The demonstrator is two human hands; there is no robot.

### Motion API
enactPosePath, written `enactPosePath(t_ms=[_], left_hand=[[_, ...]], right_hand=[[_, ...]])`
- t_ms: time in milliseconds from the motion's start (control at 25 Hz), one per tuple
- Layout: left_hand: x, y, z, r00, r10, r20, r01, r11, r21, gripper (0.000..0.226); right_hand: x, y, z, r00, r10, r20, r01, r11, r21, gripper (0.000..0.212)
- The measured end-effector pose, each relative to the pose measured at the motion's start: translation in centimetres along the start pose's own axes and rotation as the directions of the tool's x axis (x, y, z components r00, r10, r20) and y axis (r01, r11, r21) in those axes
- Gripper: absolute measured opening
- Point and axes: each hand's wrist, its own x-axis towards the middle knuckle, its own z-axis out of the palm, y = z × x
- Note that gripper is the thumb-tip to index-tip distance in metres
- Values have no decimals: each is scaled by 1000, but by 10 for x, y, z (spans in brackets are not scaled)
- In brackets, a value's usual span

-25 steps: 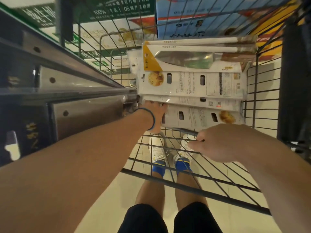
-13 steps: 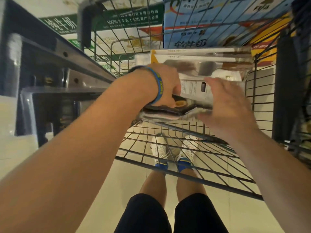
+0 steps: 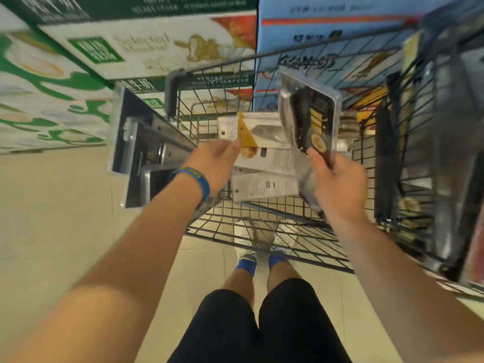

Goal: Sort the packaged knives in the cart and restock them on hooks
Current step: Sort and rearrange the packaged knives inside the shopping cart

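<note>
I see my right hand (image 3: 337, 179) gripping a dark knife pack (image 3: 311, 119), lifted between the wire cart (image 3: 171, 95) walls. My left hand (image 3: 217, 163) touches the stacked packs (image 3: 264, 158) at their left edge; I cannot tell whether it grips them.

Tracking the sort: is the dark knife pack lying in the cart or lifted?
Lifted: the right hand holds the dark pack above the white packs.

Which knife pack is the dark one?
The dark plastic knife pack held up in the right hand; the white card knife packs lie in the wire cart.
</note>
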Motion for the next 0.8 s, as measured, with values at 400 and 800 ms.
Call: enactPosePath(t_ms=[400, 800], left_hand=[[-96, 46, 54, 792, -33, 609, 516, 569, -640, 88], [-128, 93, 20, 974, 137, 178, 153, 178, -972, 14]], right_hand=[[-61, -120, -60, 908, 324, 267, -404, 504, 763, 19], [-134, -83, -137, 755, 507, 416, -646, 683, 341, 29]])
